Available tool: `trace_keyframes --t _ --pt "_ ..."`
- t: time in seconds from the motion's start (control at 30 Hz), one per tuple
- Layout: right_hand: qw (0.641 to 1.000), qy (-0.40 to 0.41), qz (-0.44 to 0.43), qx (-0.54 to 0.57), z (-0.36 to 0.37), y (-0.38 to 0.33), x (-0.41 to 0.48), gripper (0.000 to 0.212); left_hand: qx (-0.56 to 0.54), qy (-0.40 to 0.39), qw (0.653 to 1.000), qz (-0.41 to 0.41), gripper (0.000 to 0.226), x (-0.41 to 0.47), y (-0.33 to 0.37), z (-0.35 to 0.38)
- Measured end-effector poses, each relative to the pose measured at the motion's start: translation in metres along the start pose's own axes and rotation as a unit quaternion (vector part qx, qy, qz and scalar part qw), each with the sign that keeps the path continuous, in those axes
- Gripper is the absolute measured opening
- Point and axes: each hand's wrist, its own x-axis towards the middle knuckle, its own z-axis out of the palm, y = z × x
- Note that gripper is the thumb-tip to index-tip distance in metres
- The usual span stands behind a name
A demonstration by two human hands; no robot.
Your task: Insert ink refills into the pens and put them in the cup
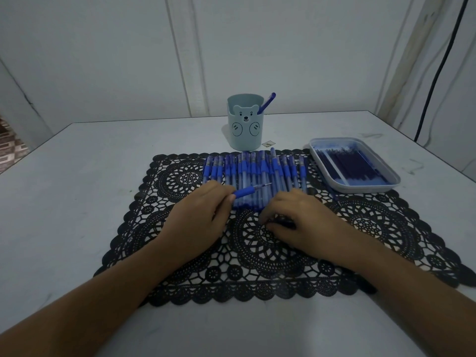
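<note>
The white table (77, 176) is smooth, with bare room left of and nearer than the black lace mat (257, 266), a scallop-edged rectangle of openwork circles. Off the mat's far right corner sits a shallow, round-cornered pale tray (356, 188), overlapping the mat's edge, with dark blue refills (353, 166) lying inside, long axes running from far left to near right. Across the mat's far half lies a tight row of pens (252, 171), translucent barrels with blue caps, side by side, all pointing away. Just beyond the mat's far edge stands the cup (243, 130), a pale blue cylinder with a bear face, and one blue pen (268, 101) leans up and right in it. At the mat's centre, the left hand (198, 215) pinches a blue pen grip (247, 191), tip aimed right and slightly away. The right hand (304, 222) curls its fingers down at the pens' near ends; whether they hold anything, I can't tell.
</note>
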Motion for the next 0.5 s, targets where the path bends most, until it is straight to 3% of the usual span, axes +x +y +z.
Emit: trace_keyframes --t 0.2,0.4,0.5 --pt "0.993 0.001 0.062 0.101 -0.010 0.000 0.000 0.022 -0.011 0.000 1.000 0.003 0.040 0.001 0.000 -0.001" --pt "0.961 0.147 0.144 0.186 -0.020 0.003 0.001 0.009 -0.004 -0.003 1.000 0.019 0.037 0.000 0.001 -0.001" --pt "0.963 0.127 0.127 0.199 -0.016 -0.001 0.002 0.014 0.002 -0.018 0.999 0.036 0.036 -0.001 0.002 -0.001"
